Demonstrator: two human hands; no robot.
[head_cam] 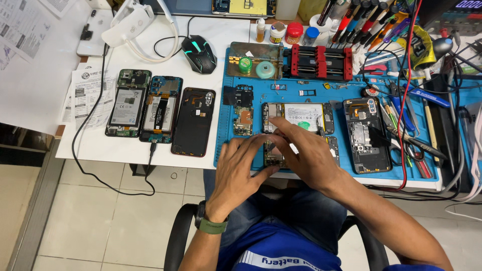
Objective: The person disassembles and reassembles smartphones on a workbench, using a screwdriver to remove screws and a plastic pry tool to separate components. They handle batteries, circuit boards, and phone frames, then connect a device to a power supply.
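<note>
Papers (86, 95): lying at the left table edge, half under a black cable, out of the work area.
Three opened phones (159, 108): laid side by side, backs off, on the white table; likely set aside, well apart from the hands.
Mouse (199, 53): pushed back behind them.
Blue mat (341, 95): spread under the work, probably to catch small screws.
Loose circuit board (243, 120): resting on the mat just left of the hands.
Left hand (239, 168): fingers spread and curled, tips pressing on a small dark part (273, 158) at the mat's near edge, steadying it; not closed around it.
Right hand (301, 153): crossed close over the left, fingertips reaching onto the open phone with battery (301, 116); grip hidden, cannot tell whether anything is pinched.
Red clamp jig (319, 62): parked at the mat's back.
Dark phone shell (367, 134): lying open to the right.
Screwdrivers and tweezers (401, 125): ranged along the right side, within easy reach.
</note>
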